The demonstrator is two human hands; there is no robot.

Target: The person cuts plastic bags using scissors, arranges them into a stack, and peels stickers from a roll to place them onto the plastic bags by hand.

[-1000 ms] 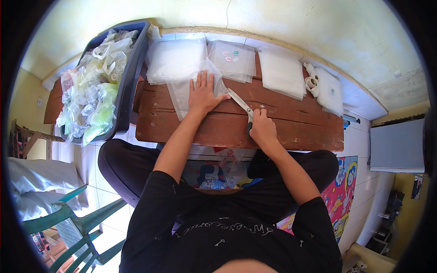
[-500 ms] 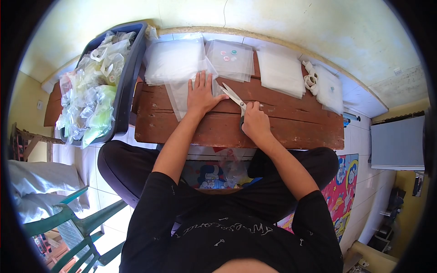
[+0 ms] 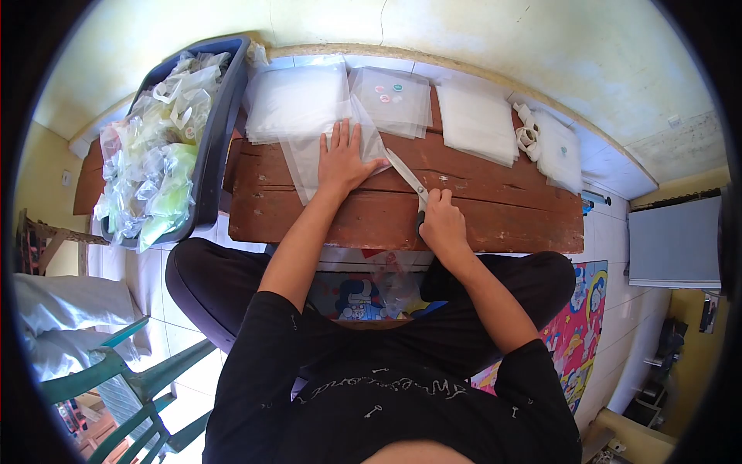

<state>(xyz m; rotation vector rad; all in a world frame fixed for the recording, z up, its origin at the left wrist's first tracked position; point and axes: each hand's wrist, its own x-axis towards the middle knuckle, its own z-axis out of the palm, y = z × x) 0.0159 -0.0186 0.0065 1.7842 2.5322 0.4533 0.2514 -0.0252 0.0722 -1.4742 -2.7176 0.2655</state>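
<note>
My left hand [image 3: 341, 162] lies flat with fingers apart on a clear plastic bag [image 3: 299, 161], pressing it to the brown wooden table [image 3: 510, 220]. My right hand [image 3: 444, 224] grips a pair of scissors [image 3: 405, 172] by its dark handles, which the fingers partly hide. The scissor blades look closed together and point up and left, with their tips near my left thumb at the bag's right edge. Behind my left hand is a stack of clear plastic bags [image 3: 297, 97].
Left of the table, a dark tub [image 3: 207, 178] is heaped with plastic bags. Along the back lie bags with small round labels [image 3: 396, 89], another bag stack [image 3: 478, 120], white rolled strips [image 3: 527, 131] and a further stack [image 3: 558, 155]. A green chair [image 3: 147, 383] stands lower left.
My right hand has moved slightly right and toward me with the scissors. The blades, slightly apart before, now look closed. My left hand stays in place.
</note>
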